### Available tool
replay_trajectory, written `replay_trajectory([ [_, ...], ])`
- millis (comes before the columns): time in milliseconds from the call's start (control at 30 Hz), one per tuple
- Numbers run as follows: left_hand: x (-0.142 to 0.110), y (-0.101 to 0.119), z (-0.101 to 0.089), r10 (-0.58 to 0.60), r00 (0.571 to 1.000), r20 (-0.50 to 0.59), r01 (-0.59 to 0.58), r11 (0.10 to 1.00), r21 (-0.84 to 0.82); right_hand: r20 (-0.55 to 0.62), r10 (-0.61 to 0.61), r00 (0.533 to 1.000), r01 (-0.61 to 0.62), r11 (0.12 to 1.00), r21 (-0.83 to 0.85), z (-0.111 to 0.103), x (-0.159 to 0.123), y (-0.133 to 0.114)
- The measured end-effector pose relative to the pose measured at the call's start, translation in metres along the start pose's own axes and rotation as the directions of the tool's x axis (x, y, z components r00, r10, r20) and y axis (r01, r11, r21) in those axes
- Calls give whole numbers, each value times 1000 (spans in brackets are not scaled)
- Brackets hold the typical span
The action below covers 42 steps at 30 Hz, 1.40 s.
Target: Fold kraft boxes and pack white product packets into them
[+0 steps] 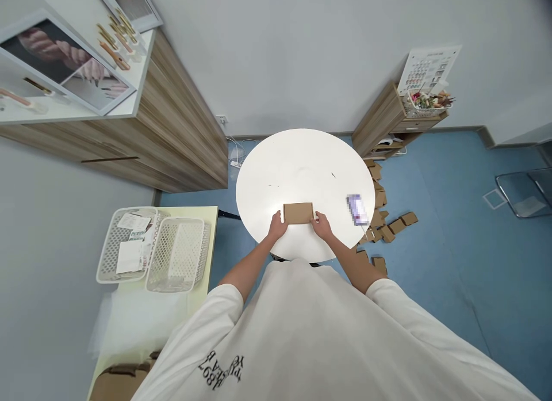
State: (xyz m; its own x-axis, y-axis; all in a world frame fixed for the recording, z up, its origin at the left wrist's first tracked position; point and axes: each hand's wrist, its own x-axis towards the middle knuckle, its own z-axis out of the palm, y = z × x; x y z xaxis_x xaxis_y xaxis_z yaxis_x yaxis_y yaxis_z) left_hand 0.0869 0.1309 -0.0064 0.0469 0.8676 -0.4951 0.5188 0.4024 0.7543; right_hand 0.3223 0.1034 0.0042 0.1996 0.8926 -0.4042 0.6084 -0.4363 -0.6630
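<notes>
A flat brown cardboard box (298, 213) lies on the round white table (302, 165), near its front edge. My left hand (277, 225) grips the box's left end with the fingers closed round it. My right hand (321, 223) holds the right end the same way. Both forearms reach forward from my white T-shirt.
A phone (357, 210) lies at the table's right edge. Several small brown boxes (382, 220) are scattered on the blue floor to the right. Two white mesh baskets (155, 254) stand on a yellow side table at left. A wooden cabinet (172, 125) and a low shelf (388, 122) line the wall.
</notes>
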Motion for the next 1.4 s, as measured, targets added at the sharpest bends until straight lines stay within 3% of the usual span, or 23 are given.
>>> replay_trajectory([
  [200,0,6,1,23,998,53,-17,993,-114,99,19,995,-22,999,27,0,-5,-16],
  [567,-3,26,14,170,973,158,-153,982,-116,-79,91,993,-80,987,140,-19,-39,-7],
  [833,-5,66,40,207,962,176,-193,977,-92,-177,117,977,-80,976,203,-57,-33,15],
  [933,-7,89,61,199,964,175,-188,979,-81,-213,107,971,-57,971,230,-80,-28,32],
  [1067,-16,124,103,230,961,154,-226,973,-46,-311,112,944,-34,969,245,-120,-24,63],
  [1400,-49,225,250,343,897,280,-332,939,-88,-551,216,806,-59,956,288,-250,-46,163],
])
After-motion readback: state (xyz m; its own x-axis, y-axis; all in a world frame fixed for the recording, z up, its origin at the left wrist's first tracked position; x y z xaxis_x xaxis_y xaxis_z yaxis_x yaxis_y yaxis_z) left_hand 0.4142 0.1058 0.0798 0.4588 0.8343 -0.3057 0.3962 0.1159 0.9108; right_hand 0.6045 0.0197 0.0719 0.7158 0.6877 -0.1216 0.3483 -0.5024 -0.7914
